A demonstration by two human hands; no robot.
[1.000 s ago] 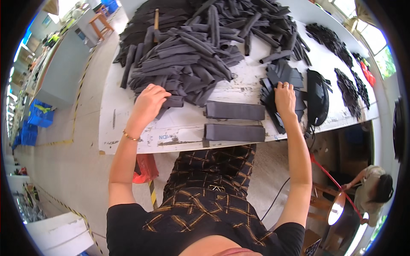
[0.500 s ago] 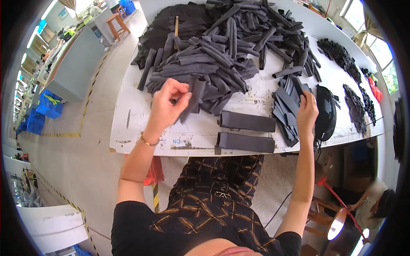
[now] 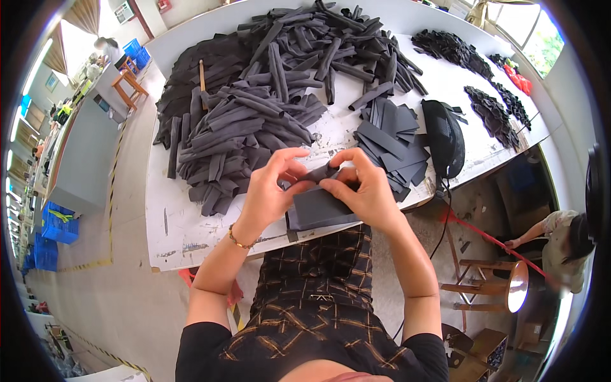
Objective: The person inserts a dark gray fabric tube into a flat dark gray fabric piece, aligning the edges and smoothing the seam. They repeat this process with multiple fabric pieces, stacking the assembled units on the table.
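Note:
My left hand [image 3: 272, 186] and my right hand [image 3: 368, 190] meet over the near edge of the table. Fingers and thumbs of both pinch a dark grey fabric tube [image 3: 320, 172], partly hidden behind them. Whether a flat strip is inside it cannot be seen. Just below the fingertips lies a flattened dark grey fabric sleeve [image 3: 318, 211], along the table edge. Left of my hands rises a big heap of dark fabric tubes [image 3: 238, 118]. On the right, several flat grey strips [image 3: 393, 148] lie fanned in a loose stack.
A black mesh pouch [image 3: 443, 137] with a cord lies right of the strips. A wooden stick [image 3: 202, 83] leans on the heap. Smaller dark piles [image 3: 490, 114] sit farther right. Beyond the right edge are a wooden stool [image 3: 490, 285] and another person [image 3: 563, 248] holding a red pole.
My left hand has come right from the heap, and my right hand has moved left from the strip stack. Both now hold the tube together. My view has shifted rightward.

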